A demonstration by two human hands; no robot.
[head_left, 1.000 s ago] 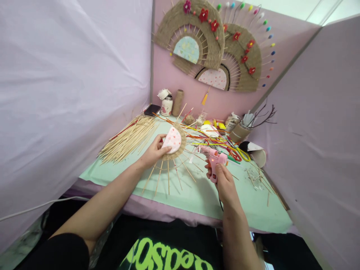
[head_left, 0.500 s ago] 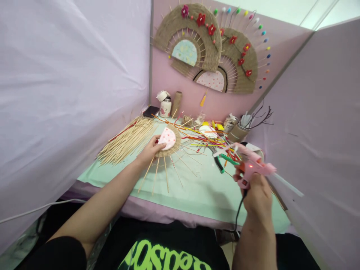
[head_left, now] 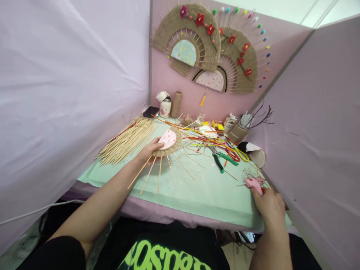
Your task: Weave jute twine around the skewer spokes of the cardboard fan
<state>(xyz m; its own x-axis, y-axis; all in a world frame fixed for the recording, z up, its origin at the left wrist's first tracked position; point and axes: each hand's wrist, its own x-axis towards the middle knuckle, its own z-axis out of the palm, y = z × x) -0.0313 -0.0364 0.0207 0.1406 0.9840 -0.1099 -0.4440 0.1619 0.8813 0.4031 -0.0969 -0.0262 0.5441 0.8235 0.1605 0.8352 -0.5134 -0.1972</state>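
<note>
Your left hand point(head_left: 151, 150) pinching the woven half-disc point(head_left: 170, 141), twelve o'clock, your right hand point(head_left: 269, 205) closed around a pink glue gun point(head_left: 253, 185), two o'clock, thin sticks point(head_left: 127, 141), eleven o'clock

A tall spool of brown twine point(head_left: 176, 105) stood at the back of a table point(head_left: 202, 198) covered in pale green. Just left of the spool was a cream jar with a red print point(head_left: 165, 108); farther left, a dark phone point(head_left: 151, 111) lay flat. In front of the spool and to its left spread a heap of thin pale sticks point(head_left: 126, 140). Well to the spool's right stood a brown container point(head_left: 238, 134) of bare twigs point(head_left: 264, 117). Green-and-black pliers point(head_left: 228, 158) lay ahead of the spool, rightward. Above the spool, a yellow tassel point(head_left: 203, 99) hung to the right.
</note>
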